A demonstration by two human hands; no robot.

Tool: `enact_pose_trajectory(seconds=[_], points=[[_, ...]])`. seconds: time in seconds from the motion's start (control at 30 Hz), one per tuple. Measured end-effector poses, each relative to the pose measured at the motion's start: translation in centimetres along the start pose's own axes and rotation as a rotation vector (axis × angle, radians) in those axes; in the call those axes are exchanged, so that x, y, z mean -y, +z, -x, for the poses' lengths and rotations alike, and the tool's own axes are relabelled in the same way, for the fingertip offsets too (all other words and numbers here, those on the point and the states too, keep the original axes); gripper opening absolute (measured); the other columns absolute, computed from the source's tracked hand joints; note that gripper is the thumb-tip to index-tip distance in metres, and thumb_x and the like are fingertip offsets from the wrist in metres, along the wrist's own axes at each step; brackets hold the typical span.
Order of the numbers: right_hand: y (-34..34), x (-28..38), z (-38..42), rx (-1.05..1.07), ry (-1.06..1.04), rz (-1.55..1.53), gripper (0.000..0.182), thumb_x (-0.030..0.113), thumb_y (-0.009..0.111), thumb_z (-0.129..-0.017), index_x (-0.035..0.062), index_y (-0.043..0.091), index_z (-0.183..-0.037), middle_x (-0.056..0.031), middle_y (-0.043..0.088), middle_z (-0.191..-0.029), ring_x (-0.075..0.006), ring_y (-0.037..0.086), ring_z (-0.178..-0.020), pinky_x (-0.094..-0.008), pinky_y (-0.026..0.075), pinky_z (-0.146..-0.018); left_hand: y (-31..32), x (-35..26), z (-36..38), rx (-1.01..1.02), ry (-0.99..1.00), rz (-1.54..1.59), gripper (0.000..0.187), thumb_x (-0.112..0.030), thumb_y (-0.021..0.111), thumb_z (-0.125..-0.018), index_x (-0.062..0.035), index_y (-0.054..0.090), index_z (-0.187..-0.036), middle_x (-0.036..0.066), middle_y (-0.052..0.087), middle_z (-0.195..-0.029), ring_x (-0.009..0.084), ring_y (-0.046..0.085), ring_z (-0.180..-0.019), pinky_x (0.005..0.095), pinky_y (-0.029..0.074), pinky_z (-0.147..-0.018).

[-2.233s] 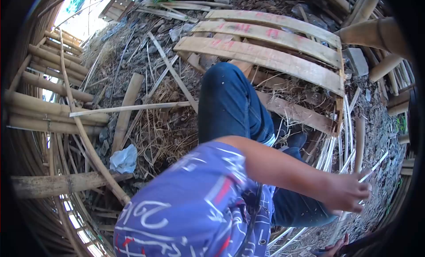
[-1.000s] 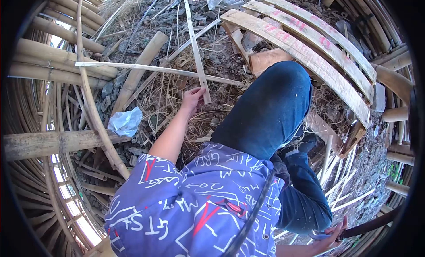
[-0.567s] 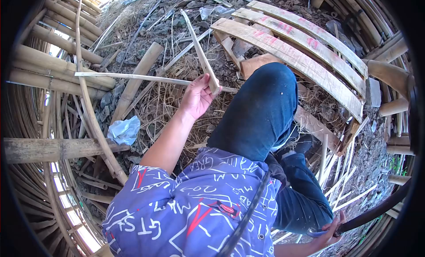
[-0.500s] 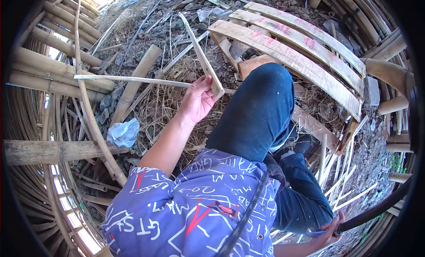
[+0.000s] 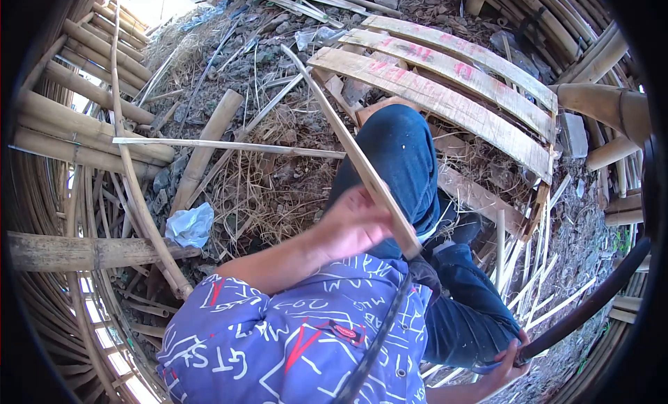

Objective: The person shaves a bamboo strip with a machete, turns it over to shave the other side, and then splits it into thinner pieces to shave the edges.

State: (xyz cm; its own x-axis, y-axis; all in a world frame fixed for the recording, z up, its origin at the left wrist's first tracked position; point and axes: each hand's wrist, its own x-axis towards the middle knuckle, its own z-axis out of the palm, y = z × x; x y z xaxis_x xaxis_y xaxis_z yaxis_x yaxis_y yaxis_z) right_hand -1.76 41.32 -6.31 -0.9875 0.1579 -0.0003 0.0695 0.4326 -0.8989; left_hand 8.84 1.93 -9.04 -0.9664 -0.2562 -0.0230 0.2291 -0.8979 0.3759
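Note:
My left hand (image 5: 356,223), blurred by motion, is closed on a flat split bamboo strip (image 5: 351,150) near its lower end. The strip slants across my raised knee, its thin tip pointing up and away to the left. Low on the right, my right hand (image 5: 508,366) grips a long knife (image 5: 591,306) with a dark, curved blade. That blade reaches out to the right, apart from the strip. Part of the right hand is hidden behind my lower leg.
A slatted wooden pallet (image 5: 445,98) with red marks lies beyond my knee. A thin bamboo stick (image 5: 229,145) crosses the straw-littered ground. Bamboo poles (image 5: 76,254) stand at the left, near a crumpled plastic bag (image 5: 190,225). Pale split strips (image 5: 543,279) lie at the right.
My left hand has come down and right, bringing the bamboo strip over my knee towards my lap. My right hand still holds the knife low at the right, its blade angled slightly more upward.

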Motion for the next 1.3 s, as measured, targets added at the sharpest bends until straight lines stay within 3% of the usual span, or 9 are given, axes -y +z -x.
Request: enact_pose_trajectory(seconds=[0.13,0.37,0.63,0.67,0.73,0.8,1.07,1.13,1.3], points=[[-0.1,-0.1,0.3,0.001,-0.020,0.030,0.030,0.006,0.063,-0.085,-0.0013,0.060,-0.114,0.0045,0.038,-0.064,-0.0023,0.033,-0.049,-0.0183,0.025,-0.048,2.6,4.3,-0.7,0.028,-0.297,0.062,0.019,0.001,0.062,-0.086,-0.0073,0.045,-0.089,0.007,0.062,-0.093,0.0205,0.062,-0.103,0.0372,0.050,-0.087],[-1.5,0.2,0.7,0.040,-0.043,0.098,0.031,0.012,0.065,-0.084,-0.0012,0.060,-0.112,0.0035,0.042,-0.067,-0.0023,0.033,-0.048,-0.0183,0.024,-0.044,6.0,11.6,-2.2,0.126,-0.298,-0.182,0.014,-0.002,0.062,-0.088,-0.0023,0.049,-0.089,0.014,0.066,-0.088,0.0186,0.067,-0.077,0.0301,0.056,-0.070],[2.3,2.3,0.9,0.141,-0.093,-0.076,0.040,0.027,0.065,-0.087,-0.0021,0.059,-0.114,0.0055,0.041,-0.048,-0.0025,0.035,-0.042,-0.0170,0.023,-0.044,6.0,16.4,-3.0,0.184,-0.314,-0.146,0.013,-0.005,0.061,-0.090,-0.0032,0.048,-0.087,0.009,0.065,-0.079,0.0146,0.066,-0.075,0.0272,0.053,-0.070],[2.3,2.5,0.8,0.183,0.021,-0.121,0.042,0.024,0.064,-0.086,-0.0095,0.053,-0.110,-0.0185,0.063,-0.099,-0.0038,0.043,-0.043,-0.0164,0.032,-0.043,6.0,16.8,-2.8,0.187,-0.323,-0.137,0.013,-0.005,0.061,-0.090,-0.0032,0.048,-0.087,0.009,0.065,-0.079,0.0146,0.066,-0.075,0.0272,0.053,-0.070],[3.9,2.8,0.8,0.159,-0.009,-0.208,0.037,0.022,0.066,-0.085,-0.0073,0.052,-0.103,-0.0209,0.062,-0.102,-0.0037,0.043,-0.043,-0.0169,0.034,-0.042,6.2,17.2,-2.7,0.205,-0.381,-0.224,0.013,-0.004,0.061,-0.089,-0.0035,0.049,-0.088,0.008,0.065,-0.078,0.0134,0.065,-0.074,0.0260,0.052,-0.069],[5.1,3.5,0.9,0.140,0.023,-0.238,0.028,0.017,0.069,-0.082,-0.0026,0.050,-0.091,-0.0201,0.063,-0.100,-0.0056,0.045,-0.044,-0.0175,0.033,-0.040,6.3,17.3,-2.6,0.208,-0.378,-0.198,0.012,-0.005,0.062,-0.090,-0.0036,0.050,-0.088,0.006,0.065,-0.076,0.0121,0.064,-0.074,0.0255,0.051,-0.069],[5.0,2.9,1.0,0.010,0.040,-0.365,0.027,0.007,0.070,-0.077,0.0075,0.044,-0.083,-0.0028,0.049,-0.069,-0.0061,0.042,-0.049,-0.0184,0.031,-0.041,5.8,17.1,-2.7,0.248,-0.486,-0.329,0.015,-0.010,0.065,-0.088,-0.0030,0.055,-0.097,0.003,0.063,-0.080,0.0082,0.062,-0.076,0.0228,0.049,-0.070],[3.5,2.0,0.7,0.052,0.048,-0.427,0.022,0.005,0.068,-0.080,0.0108,0.049,-0.090,0.0023,0.047,-0.077,-0.0035,0.044,-0.055,-0.0163,0.033,-0.043,5.3,14.4,-3.4,0.324,-0.446,-0.500,0.028,-0.023,0.062,-0.091,-0.0034,0.054,-0.110,0.008,0.064,-0.094,0.0115,0.062,-0.087,0.0260,0.048,-0.077],[1.1,0.0,-0.1,-0.195,0.215,-0.599,0.028,0.005,0.066,-0.079,0.0085,0.043,-0.094,-0.0006,0.046,-0.074,-0.0043,0.042,-0.059,-0.0166,0.032,-0.046,-1.5,6.3,-1.7,-0.047,-0.359,-0.195,0.054,-0.045,0.041,-0.096,-0.0032,0.044,-0.131,0.018,0.060,-0.113,0.0274,0.057,-0.108,0.0441,0.041,-0.097]])
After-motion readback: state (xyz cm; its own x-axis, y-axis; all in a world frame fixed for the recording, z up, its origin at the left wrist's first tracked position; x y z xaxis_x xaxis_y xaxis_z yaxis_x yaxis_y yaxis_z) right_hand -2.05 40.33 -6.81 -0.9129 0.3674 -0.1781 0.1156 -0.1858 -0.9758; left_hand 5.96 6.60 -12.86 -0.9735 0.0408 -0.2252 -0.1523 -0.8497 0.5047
